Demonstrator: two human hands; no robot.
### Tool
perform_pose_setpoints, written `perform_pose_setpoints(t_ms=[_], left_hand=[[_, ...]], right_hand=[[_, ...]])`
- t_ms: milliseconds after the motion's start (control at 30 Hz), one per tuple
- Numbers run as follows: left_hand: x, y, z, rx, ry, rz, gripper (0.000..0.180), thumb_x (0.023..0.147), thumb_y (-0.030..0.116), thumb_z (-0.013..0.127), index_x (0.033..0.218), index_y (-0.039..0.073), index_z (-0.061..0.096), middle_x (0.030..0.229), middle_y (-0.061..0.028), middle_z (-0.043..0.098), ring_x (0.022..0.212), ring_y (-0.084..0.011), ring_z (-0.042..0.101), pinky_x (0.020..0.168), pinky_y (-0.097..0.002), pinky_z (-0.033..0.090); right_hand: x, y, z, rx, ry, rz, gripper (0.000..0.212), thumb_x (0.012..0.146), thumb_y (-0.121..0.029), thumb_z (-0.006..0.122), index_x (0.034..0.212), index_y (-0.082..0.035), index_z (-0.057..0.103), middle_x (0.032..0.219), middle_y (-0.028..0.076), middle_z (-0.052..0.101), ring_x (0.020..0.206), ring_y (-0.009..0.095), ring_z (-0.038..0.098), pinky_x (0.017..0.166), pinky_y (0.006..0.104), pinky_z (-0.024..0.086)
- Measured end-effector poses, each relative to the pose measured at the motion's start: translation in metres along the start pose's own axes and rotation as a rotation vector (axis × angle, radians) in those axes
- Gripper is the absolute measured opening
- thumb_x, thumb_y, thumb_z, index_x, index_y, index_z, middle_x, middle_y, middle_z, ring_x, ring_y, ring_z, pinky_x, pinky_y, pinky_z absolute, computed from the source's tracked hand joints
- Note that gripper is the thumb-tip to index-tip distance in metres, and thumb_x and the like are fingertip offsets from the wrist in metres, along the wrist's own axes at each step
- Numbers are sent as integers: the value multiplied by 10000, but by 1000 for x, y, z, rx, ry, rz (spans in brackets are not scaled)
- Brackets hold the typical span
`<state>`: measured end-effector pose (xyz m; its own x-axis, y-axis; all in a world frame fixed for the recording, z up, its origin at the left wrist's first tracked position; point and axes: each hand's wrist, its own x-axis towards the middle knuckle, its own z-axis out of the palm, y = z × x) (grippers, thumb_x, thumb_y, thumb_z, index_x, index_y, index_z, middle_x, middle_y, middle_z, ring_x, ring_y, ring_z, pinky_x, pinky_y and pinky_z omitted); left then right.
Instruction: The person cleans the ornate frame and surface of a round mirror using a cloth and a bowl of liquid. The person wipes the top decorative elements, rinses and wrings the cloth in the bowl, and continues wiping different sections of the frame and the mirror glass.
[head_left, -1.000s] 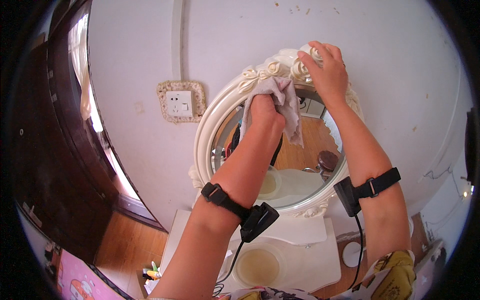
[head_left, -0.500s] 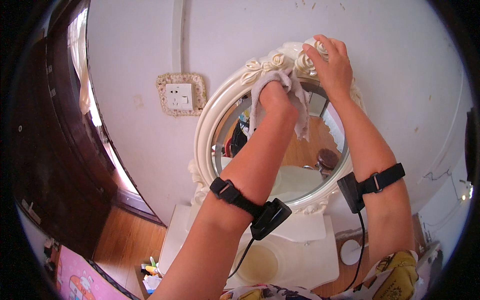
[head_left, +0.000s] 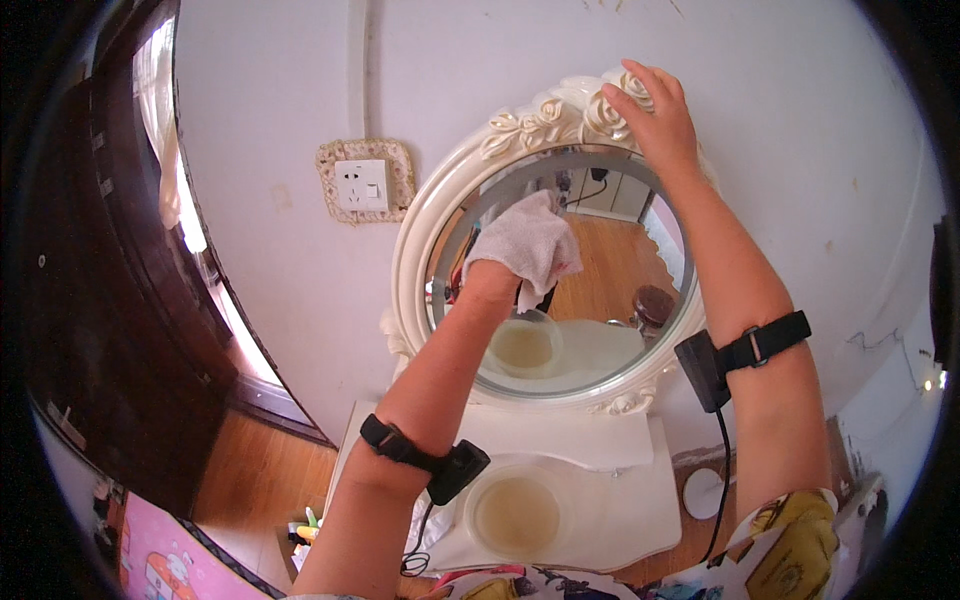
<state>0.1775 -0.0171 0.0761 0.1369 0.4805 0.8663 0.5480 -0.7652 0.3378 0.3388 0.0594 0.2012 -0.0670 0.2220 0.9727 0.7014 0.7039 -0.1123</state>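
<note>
Cloth (head_left: 535,240) shifted down mirror (head_left: 612,265), covering left hand (head_left: 493,279), below right hand (head_left: 663,127).

Readable text: none; no word, number or sign can be made out.

Right sleeve (head_left: 795,565): an olive-yellow patch in its print carries small dark marks, possibly lettering, too blurred and curved by the fisheye rim to settle.

Pink panel (head_left: 185,565): pale cartoon figures with orange-red parts; no legible characters.

Wall socket (head_left: 363,187): white plate with dark slots and a tiny mark on its switch, too small to identify.

Coloured items (head_left: 306,532) beside the surface's (head_left: 632,520) left edge: any print unresolved at this size.
</note>
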Motion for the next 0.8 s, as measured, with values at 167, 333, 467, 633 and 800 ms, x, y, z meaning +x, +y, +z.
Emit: perform_pose_setpoints(t_ms=[167,333,467,633,800], left_hand=[[-15,16,-12,-766,-7,-551,529,635,93,691,1127,56,498,1041,-47,550,876,-140,507,785,-250,424],[-29,-8,-20,-523,-90,-262,671,624,95,706,1233,51,428,1144,-53,516,969,-148,493,869,-243,376],[-37,-3,-19,-601,-91,-252,623,652,156,691,1216,62,445,1147,-74,518,1038,-191,490,912,-267,356],[-20,33,-26,-84,-256,17,317,693,155,617,980,63,518,1002,-162,520,985,-322,487,844,-333,395],[-14,34,-17,-333,-321,94,347,706,146,614,1013,18,515,955,-125,547,979,-260,527,853,-300,397]], right_hand=[[-13,-8,-19,179,30,2,490,726,-380,630,1142,-139,535,1195,108,456,1086,273,460,907,377,365],[-90,-63,-50,293,-107,228,377,759,-291,621,1055,-64,566,1042,114,559,965,214,535,829,310,414],[-140,-69,-44,688,-402,605,337,780,-290,612,999,-36,574,942,84,598,888,181,562,788,303,440],[-158,-45,-39,1395,-784,1046,417,793,-315,591,1127,-77,510,1083,60,555,1002,179,525,847,366,426],[-135,-57,-43,1620,-461,1065,389,850,-217,479,1216,-103,415,1207,61,469,1115,211,442,941,368,358]])
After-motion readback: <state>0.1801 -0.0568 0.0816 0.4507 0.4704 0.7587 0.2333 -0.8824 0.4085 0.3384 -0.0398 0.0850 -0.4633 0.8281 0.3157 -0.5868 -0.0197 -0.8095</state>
